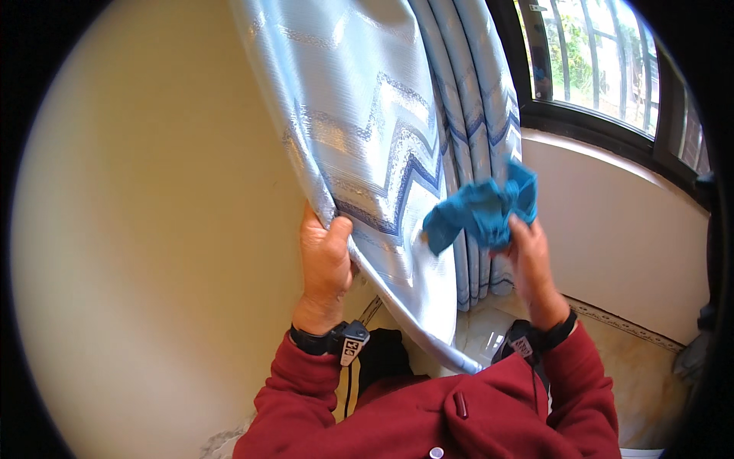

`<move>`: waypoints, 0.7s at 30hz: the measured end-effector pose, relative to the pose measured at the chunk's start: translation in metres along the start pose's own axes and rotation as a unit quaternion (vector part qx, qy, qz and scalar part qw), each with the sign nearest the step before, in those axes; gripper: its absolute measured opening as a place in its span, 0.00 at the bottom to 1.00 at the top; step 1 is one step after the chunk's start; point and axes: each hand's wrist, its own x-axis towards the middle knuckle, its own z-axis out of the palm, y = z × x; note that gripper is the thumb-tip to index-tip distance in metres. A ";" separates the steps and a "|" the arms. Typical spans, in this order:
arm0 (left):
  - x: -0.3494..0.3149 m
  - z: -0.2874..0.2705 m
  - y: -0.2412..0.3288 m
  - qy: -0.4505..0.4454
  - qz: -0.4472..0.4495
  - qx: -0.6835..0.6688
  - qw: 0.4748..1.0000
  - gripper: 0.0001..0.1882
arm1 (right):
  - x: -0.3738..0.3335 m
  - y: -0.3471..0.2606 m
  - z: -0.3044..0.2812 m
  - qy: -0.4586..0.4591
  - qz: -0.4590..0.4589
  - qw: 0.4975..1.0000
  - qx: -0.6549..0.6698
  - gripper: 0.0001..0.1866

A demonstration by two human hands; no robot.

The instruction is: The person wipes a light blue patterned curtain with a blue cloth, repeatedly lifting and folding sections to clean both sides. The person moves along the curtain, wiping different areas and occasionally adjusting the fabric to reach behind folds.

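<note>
A light blue curtain [359, 145] with silvery and dark blue zigzag bands hangs in front of me. My left hand [325, 256] grips its left edge, thumb on the front and the other fingers behind the fabric. In my right hand [526, 256] is a crumpled teal cloth [482, 210], pinched by its lower side and held up before the curtain's gathered folds. The cloth looks slightly blurred. Whether it touches the curtain I cannot tell. Some fingers of both hands are hidden.
A plain cream wall [153, 229] fills the left side. At the upper right is a dark-framed window [604, 122] with bars outside, above a white wall section [612, 222]. A patterned skirting strip [623, 323] borders the tiled floor. Grey fabric [692, 358] hangs at the far right edge.
</note>
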 end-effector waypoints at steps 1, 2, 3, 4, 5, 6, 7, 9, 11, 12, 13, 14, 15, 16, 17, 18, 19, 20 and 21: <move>-0.002 0.002 -0.003 -0.001 -0.013 0.003 1.000 0.27 | 0.014 -0.018 0.009 0.030 -0.022 0.999 -0.002 0.23; -0.004 0.006 -0.004 -0.011 -0.014 -0.014 1.000 0.27 | 0.026 -0.036 0.023 0.027 -0.082 0.996 -0.019 0.25; -0.005 0.011 -0.006 -0.024 -0.015 -0.031 0.999 0.27 | 0.034 -0.053 0.041 -0.006 -0.155 0.987 -0.031 0.23; -0.007 0.016 -0.008 -0.033 -0.013 -0.054 0.998 0.27 | 0.041 -0.067 0.063 -0.095 -0.245 0.964 -0.033 0.20; -0.008 0.022 -0.009 -0.015 -0.045 -0.086 0.995 0.26 | 0.045 -0.079 0.086 -0.170 -0.309 0.936 -0.019 0.18; -0.010 0.026 -0.010 -0.025 -0.054 -0.123 0.991 0.25 | 0.048 -0.087 0.107 -0.182 -0.355 0.911 -0.105 0.14; -0.010 0.030 -0.010 -0.015 -0.068 -0.101 0.992 0.24 | 0.043 -0.086 0.131 -0.138 -0.445 0.851 -0.243 0.15; -0.008 0.030 -0.008 -0.029 -0.053 -0.101 0.993 0.23 | 0.048 -0.083 0.163 -0.184 -0.636 0.692 -0.288 0.15; -0.005 0.020 -0.006 -0.055 -0.035 -0.102 0.993 0.20 | 0.066 -0.076 0.165 -0.206 -0.701 0.576 -0.368 0.13; -0.004 0.012 -0.005 -0.065 -0.027 -0.105 0.992 0.19 | 0.082 -0.074 0.155 -0.182 -0.704 0.562 -0.393 0.12; -0.002 0.002 -0.005 -0.071 -0.020 -0.108 0.991 0.18 | 0.101 -0.069 0.146 -0.144 -0.698 0.558 -0.425 0.10; -0.003 -0.006 -0.007 -0.084 -0.017 -0.122 0.989 0.17 | 0.122 -0.065 0.134 -0.095 -0.666 0.599 -0.434 0.09; 0.001 -0.016 -0.009 -0.075 -0.081 -0.171 0.979 0.17 | 0.141 -0.060 0.120 -0.077 -0.612 0.645 -0.451 0.09; 0.000 -0.021 -0.013 -0.044 -0.057 -0.130 0.989 0.19 | 0.150 -0.047 0.108 -0.056 -0.419 0.785 -0.452 0.10; 0.000 -0.024 -0.018 -0.031 -0.053 -0.146 0.987 0.20 | 0.154 -0.035 0.097 -0.017 -0.230 0.890 -0.393 0.11; -0.003 -0.027 -0.023 -0.017 -0.046 -0.174 0.983 0.20 | 0.148 -0.021 0.089 -0.014 -0.248 0.897 -0.366 0.11; -0.007 -0.029 -0.026 0.008 -0.049 -0.154 0.987 0.21 | 0.135 0.000 0.092 -0.047 -0.312 0.901 -0.297 0.12; -0.007 -0.031 -0.030 0.020 -0.053 -0.136 0.989 0.23 | 0.119 0.025 0.098 -0.070 -0.361 0.900 -0.233 0.12; -0.015 -0.031 -0.028 0.051 -0.066 -0.100 0.991 0.23 | 0.086 0.046 0.097 -0.160 -0.327 0.898 -0.249 0.14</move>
